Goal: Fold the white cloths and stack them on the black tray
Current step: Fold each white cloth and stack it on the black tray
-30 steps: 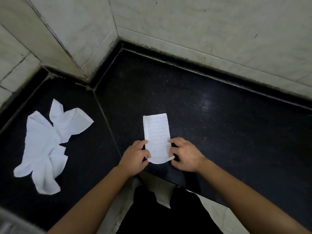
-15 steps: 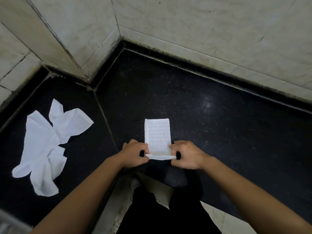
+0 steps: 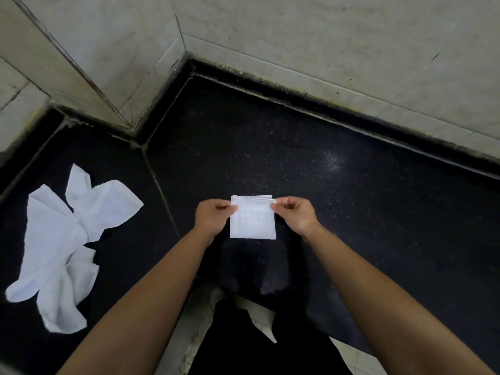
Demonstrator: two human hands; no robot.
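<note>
Nearest to us, our two bare forearms reach forward over the black speckled stone desk (image 3: pixel 351 212), converging on one spot. Left hand (image 3: pixel 212 216) and right hand (image 3: pixel 295 213) sit level with each other, one at each side of the small folded white waffle-weave cloth (image 3: pixel 253 221), which lies flat on the stone dead centre between them. Each hand has thumb and fingers pinched shut on an upper corner of that cloth, left on the left corner, right on the right. The cloth reads as roughly square now, its doubled edge on the far side, under our pinches, and its smooth folded edge nearest us. Neither hand is closer; the piece is evenly shared. Off to our left, well apart across a seam in the stone, lies the loose heap of crumpled white cloths (image 3: pixel 62 239), not yet folded; the left hand is the nearer one to it. Farthest off, the pale tiled wall (image 3: pixel 297 36) closes the corner. No separate tray is discernible to us.
</note>
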